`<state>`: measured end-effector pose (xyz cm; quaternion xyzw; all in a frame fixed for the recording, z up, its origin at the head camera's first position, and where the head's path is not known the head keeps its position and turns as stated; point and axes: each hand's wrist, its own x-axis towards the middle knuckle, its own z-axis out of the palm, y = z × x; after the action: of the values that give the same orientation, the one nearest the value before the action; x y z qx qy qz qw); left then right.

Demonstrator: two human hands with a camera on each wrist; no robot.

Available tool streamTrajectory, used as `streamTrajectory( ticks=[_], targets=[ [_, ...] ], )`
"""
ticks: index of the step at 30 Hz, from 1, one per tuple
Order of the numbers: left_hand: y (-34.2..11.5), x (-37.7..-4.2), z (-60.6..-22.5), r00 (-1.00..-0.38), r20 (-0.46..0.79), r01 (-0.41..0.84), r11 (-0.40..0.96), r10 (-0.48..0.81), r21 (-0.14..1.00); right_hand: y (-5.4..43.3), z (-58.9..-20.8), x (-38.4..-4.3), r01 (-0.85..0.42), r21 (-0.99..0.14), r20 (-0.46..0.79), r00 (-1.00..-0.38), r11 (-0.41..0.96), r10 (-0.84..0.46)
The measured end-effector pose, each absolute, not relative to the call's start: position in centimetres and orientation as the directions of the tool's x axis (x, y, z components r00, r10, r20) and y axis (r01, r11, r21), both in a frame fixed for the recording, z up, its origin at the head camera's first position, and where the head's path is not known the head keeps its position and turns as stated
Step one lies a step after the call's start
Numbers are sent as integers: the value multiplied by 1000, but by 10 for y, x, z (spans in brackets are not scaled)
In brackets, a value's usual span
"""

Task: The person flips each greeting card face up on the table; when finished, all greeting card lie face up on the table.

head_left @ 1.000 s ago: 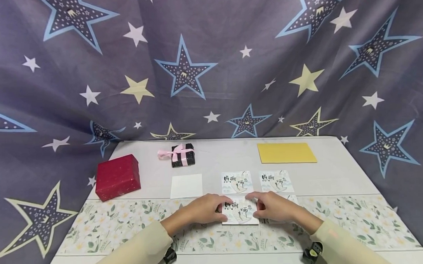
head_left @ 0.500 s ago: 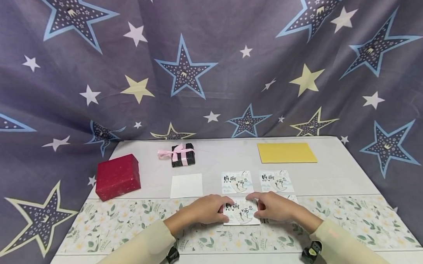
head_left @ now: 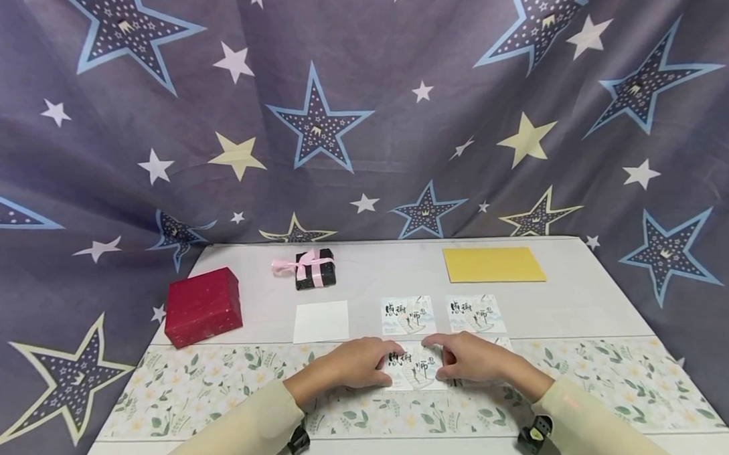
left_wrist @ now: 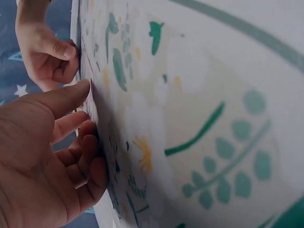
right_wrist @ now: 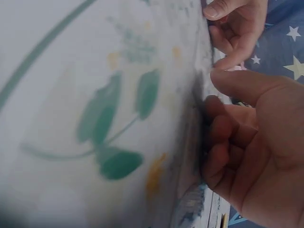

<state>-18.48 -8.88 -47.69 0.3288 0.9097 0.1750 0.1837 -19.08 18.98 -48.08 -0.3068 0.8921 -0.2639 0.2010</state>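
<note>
A white greeting card (head_left: 415,369) with black brush lettering and a pale blue picture lies on the floral strip, in the head view's lower middle. My left hand (head_left: 362,363) is at its left side, index fingertip and thumb at the edge. Opposite it, my right hand (head_left: 479,357) has its thumb by the right edge and its index finger at the upper right corner. Neither hand visibly pinches the card. Another card (head_left: 503,344) is mostly hidden behind the right hand. In the wrist views the left hand (left_wrist: 47,147) and right hand (right_wrist: 256,137) have bent fingers close to the tabletop.
Two matching cards, one on the left (head_left: 406,316) and one on the right (head_left: 476,314), lie just behind. Left of them is a blank white card (head_left: 321,321). A red box (head_left: 202,307), a black gift box (head_left: 315,269) with pink ribbon and a yellow envelope (head_left: 494,264) stand farther out.
The card between my hands sat slightly raised with its front edge showing; now it looks flat on the table. Both hands have stayed nearly in place.
</note>
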Motion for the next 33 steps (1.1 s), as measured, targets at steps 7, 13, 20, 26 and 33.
streamTrajectory(
  ticks=[7, 13, 20, 26, 33],
  targets=[
    [-106, -189, -470, -758, -167, 507, 732, 630, 455, 182, -474, -200, -513, -613, -102, -702, 600, -704],
    [-133, -199, -460, -797, -137, 458, 737, 588, 497, 164, -464, -213, -519, -637, -59, -704, 570, -708],
    [-171, -213, -444, -849, -168, 360, 781, 501, 510, 136, -465, -225, -550, -626, -32, -691, 553, -723],
    [-202, -223, -437, -880, -203, 276, 812, 428, 514, 116, -464, -233, -549, -626, -29, -693, 553, -721],
    [-226, -236, -447, -901, -234, 212, 841, 366, 498, 107, -462, -242, -508, -657, -30, -720, 556, -693]
  ],
)
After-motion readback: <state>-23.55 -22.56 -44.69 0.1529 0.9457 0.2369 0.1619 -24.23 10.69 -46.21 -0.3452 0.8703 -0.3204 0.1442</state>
